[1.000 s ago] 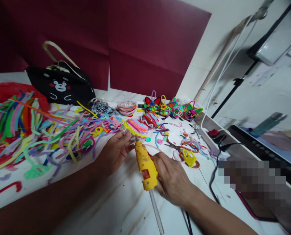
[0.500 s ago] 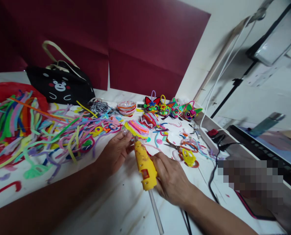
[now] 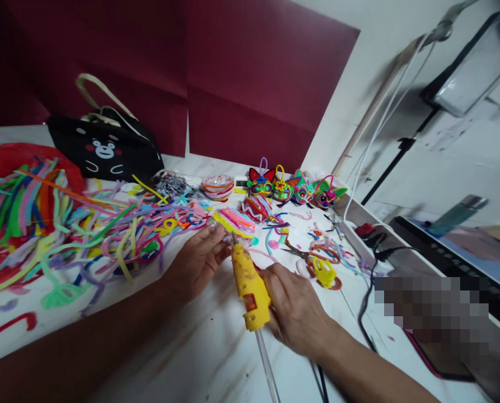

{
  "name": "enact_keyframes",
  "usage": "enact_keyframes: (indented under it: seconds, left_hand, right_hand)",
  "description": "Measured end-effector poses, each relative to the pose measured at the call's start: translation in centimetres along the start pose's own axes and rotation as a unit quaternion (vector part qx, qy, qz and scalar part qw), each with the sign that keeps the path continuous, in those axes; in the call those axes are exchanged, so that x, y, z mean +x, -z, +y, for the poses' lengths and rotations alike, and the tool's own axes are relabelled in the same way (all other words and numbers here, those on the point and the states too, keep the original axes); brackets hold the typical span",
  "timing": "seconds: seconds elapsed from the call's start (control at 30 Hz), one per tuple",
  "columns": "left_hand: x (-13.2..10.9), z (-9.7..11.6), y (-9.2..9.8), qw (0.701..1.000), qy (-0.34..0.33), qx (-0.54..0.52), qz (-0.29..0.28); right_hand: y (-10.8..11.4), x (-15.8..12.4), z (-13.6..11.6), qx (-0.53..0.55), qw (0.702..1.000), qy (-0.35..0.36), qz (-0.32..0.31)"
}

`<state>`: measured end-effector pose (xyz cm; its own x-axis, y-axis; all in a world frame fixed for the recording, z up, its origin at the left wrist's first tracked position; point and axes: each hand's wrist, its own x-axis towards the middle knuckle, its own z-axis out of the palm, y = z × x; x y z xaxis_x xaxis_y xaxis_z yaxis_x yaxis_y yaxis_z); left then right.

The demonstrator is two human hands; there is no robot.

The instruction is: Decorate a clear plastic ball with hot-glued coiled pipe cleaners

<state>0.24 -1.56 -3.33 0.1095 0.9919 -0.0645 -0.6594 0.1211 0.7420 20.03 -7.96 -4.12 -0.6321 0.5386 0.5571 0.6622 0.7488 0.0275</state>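
Observation:
My right hand (image 3: 291, 308) is wrapped around the handle of a yellow hot glue gun (image 3: 246, 285), with a clear glue stick (image 3: 267, 366) sticking out of its back end. My left hand (image 3: 203, 257) is closed on the left edge of a clear half ball (image 3: 236, 223) covered with yellow, pink and orange pipe cleaner rows. The gun's nozzle points at the near side of that half ball; whether it touches is too small to tell. Just behind lies another half ball (image 3: 256, 208) with red and white strips. Orange-handled scissors (image 3: 304, 254) rest to the right.
Loose pipe cleaners (image 3: 119, 229) cover the left side, beside a red bag (image 3: 75, 168) and a black bag (image 3: 107, 148). Several finished animal-head ornaments (image 3: 282, 187) stand at the back. A power strip (image 3: 364, 238) with cables and a phone (image 3: 438, 355) are at right.
The half ball has tilted slightly in my left hand, showing more of its clear near side. The glue gun has shifted very slightly; its nozzle stays near the half ball.

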Motion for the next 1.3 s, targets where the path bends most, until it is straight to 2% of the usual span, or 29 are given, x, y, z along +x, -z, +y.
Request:
enact_keyframes:
  seconds: [0.5,0.87,1.03,1.3]
  left_hand:
    - [0.09,0.66,-0.23,0.999,-0.025,-0.045,0.015]
    - [-0.04,0.08,0.00,1.000,-0.002,-0.027,-0.001]
    - [-0.14,-0.14,-0.22,1.000,0.010,-0.004,0.018]
    - [-0.16,-0.01,-0.22,1.000,0.010,-0.003,0.016]
  right_hand:
    - [-0.05,-0.06,0.11,0.010,1.000,-0.005,0.006]
    - [-0.07,-0.10,0.07,0.015,1.000,-0.005,0.001]
    - [-0.14,-0.08,-0.01,-0.004,1.000,0.002,0.009]
    - [-0.10,-0.13,0.00,-0.001,1.000,-0.003,0.004]
